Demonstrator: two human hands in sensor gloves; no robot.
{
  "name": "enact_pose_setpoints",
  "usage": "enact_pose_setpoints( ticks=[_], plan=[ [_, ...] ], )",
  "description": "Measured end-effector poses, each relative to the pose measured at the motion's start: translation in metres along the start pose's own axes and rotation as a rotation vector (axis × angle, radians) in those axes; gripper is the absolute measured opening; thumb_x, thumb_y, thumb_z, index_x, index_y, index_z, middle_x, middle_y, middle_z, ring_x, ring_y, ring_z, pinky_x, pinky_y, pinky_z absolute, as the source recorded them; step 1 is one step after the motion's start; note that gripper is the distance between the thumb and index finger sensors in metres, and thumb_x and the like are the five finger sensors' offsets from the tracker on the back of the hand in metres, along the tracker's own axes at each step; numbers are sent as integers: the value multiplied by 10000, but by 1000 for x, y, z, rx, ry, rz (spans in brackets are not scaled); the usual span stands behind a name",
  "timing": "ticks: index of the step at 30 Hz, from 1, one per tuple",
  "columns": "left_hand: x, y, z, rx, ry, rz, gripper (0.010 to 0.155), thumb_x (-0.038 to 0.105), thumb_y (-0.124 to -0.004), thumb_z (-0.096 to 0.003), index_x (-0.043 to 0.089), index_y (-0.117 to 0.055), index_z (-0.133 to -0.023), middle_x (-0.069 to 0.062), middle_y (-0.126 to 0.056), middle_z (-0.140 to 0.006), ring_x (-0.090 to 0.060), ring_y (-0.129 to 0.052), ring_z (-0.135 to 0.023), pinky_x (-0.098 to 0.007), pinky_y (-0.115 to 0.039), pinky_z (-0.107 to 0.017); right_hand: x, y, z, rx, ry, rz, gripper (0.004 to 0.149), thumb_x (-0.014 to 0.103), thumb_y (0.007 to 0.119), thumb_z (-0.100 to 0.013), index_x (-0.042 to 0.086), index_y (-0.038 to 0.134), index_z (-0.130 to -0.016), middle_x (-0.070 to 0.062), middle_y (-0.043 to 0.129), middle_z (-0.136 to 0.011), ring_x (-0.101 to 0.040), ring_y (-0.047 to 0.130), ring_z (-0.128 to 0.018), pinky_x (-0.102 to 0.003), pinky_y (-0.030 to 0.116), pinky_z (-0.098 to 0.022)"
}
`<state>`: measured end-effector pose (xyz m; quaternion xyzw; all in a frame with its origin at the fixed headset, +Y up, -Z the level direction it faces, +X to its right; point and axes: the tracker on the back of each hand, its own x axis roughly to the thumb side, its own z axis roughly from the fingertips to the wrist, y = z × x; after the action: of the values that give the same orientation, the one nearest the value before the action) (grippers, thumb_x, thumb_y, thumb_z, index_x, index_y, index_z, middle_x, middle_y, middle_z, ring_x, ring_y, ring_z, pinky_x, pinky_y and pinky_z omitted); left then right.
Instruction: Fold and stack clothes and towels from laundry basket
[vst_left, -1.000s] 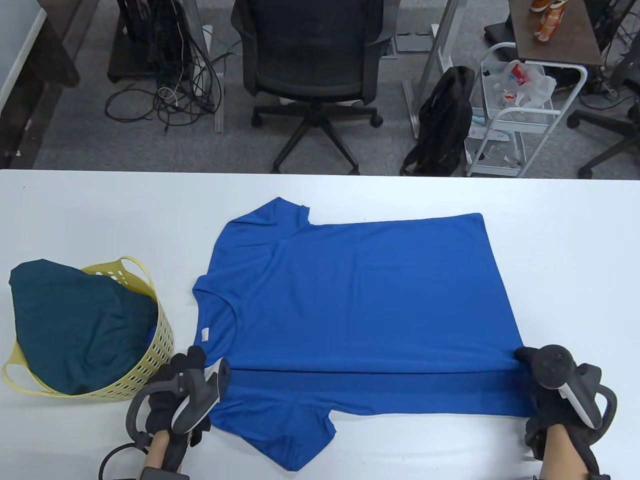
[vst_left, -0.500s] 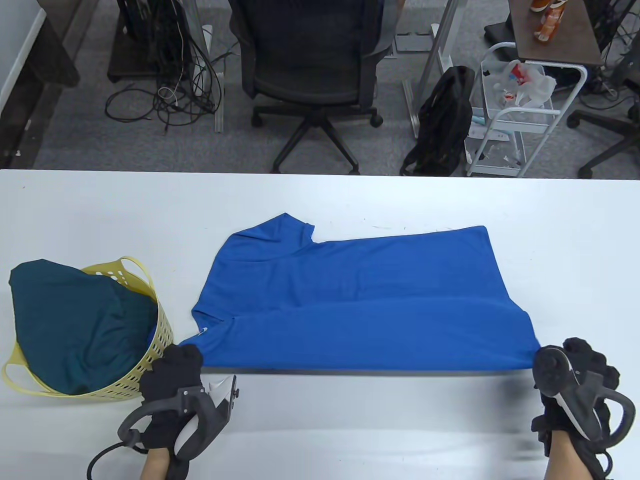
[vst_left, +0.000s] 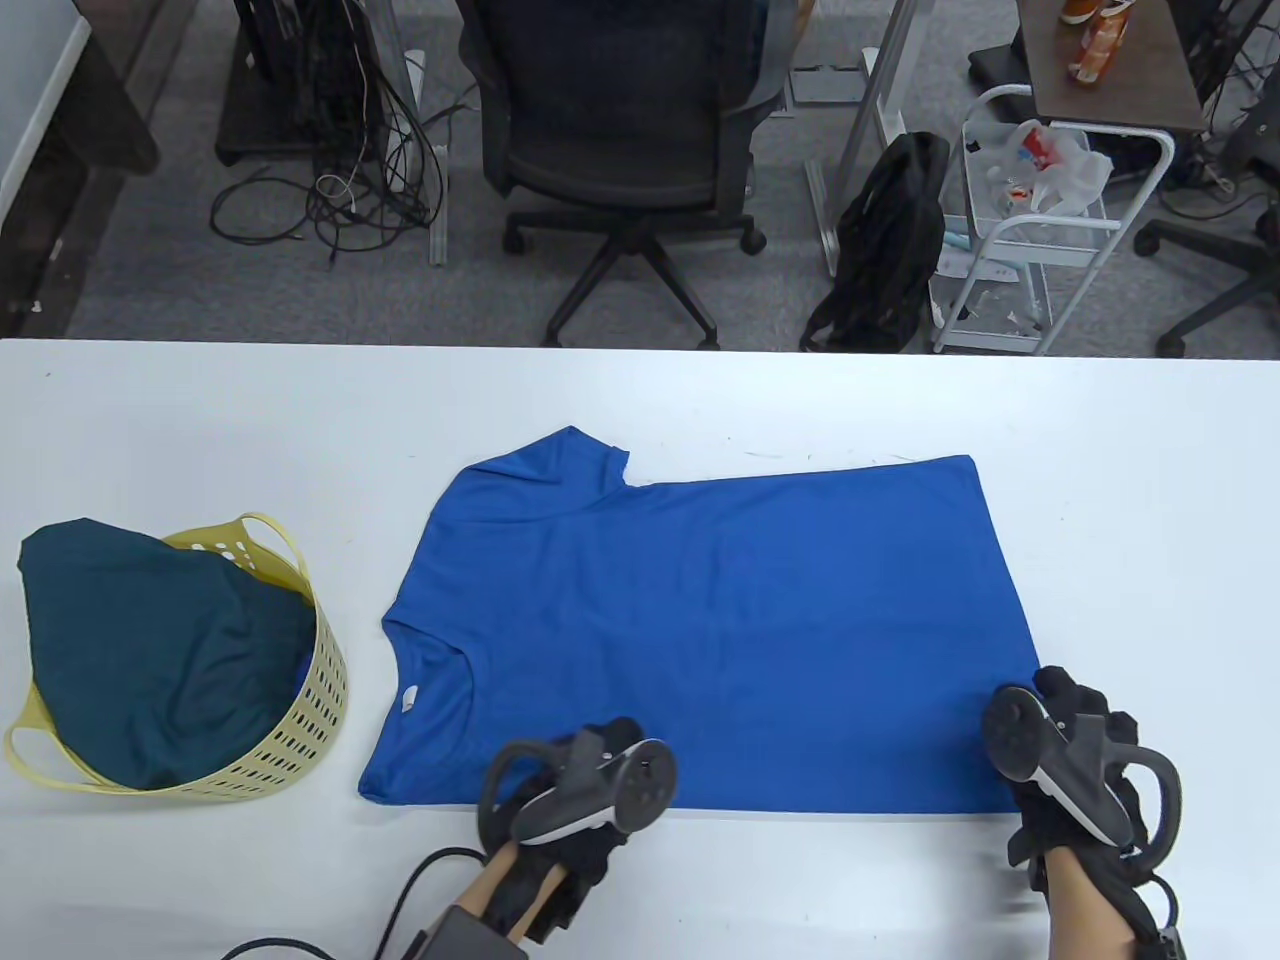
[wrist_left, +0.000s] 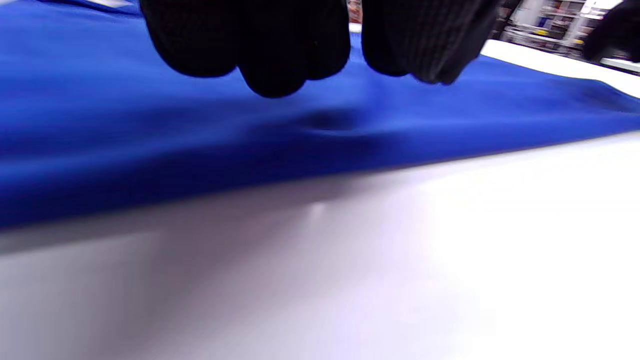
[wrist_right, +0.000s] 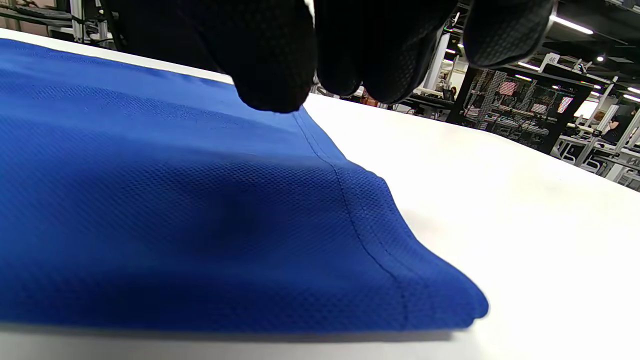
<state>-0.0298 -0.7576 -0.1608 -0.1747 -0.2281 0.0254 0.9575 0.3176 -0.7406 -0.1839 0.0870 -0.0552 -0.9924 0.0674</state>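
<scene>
A blue T-shirt (vst_left: 700, 620) lies flat on the white table (vst_left: 200, 430), neck to the left, its near side folded under so the near edge runs straight. My left hand (vst_left: 600, 745) is over the shirt's near edge, left of the middle. In the left wrist view its fingers (wrist_left: 270, 45) hang just above the fabric (wrist_left: 150, 125) with nothing held. My right hand (vst_left: 1065, 705) is at the shirt's near right corner. In the right wrist view its fingers (wrist_right: 270, 60) hover over the folded corner (wrist_right: 350, 260), which rests on the table.
A yellow laundry basket (vst_left: 300, 720) stands at the left with a dark green garment (vst_left: 150, 650) piled in it. Beyond the table's far edge are an office chair (vst_left: 620, 120), a black bag (vst_left: 890, 240) and a white cart (vst_left: 1040, 220).
Both hands lifted the shirt's near edge, pulled it toward me and laid it down with the near sleeve folded under. They let go; the left hand moved right along the edge.
</scene>
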Motion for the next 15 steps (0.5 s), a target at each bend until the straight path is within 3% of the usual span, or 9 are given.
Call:
enact_pose_setpoints(
  ticks=[3,6,10,12,15],
  plan=[
    [26,-11,-20,-93,11,-134,637,509,-820,-501,319,-634,-1080,-133,-624,-1180,-388,-729,-1005,-560,-698,-732,-3,2,1,0,0,-37,452,171,800,-560,191,742,-1008,-207,602,-1155,-451,651,-1006,-731,544,-709],
    [36,-15,-20,-55,-2,-284,681,514,-868,-468,295,-626,-1067,-128,-636,-1167,-372,-775,-979,-566,-728,-719,-4,3,1,-2,2,-46,456,178,801,-561,189,737,-1012,-207,600,-1156,-453,652,-1004,-730,545,-709],
    [35,-19,-18,86,11,-314,479,486,-817,-530,354,-704,-976,-75,-734,-1099,-321,-855,-914,-533,-768,-693,-4,3,-1,-9,0,-60,452,182,798,-563,184,738,-1012,-205,604,-1152,-447,657,-1002,-727,548,-709],
    [27,-4,-15,104,31,-235,463,485,-787,-553,371,-676,-988,-31,-773,-1091,-286,-882,-932,-518,-784,-688,-4,3,-1,-19,-6,-67,449,186,797,-564,184,740,-1009,-200,610,-1150,-448,660,-999,-726,550,-708],
    [11,55,-7,270,53,2,446,467,-781,-576,356,-674,-994,-34,-804,-1065,-281,-903,-898,-503,-793,-672,-5,2,-1,-31,-11,-98,444,192,795,-566,183,743,-1006,-199,616,-1147,-443,668,-996,-722,556,-708]
  ],
)
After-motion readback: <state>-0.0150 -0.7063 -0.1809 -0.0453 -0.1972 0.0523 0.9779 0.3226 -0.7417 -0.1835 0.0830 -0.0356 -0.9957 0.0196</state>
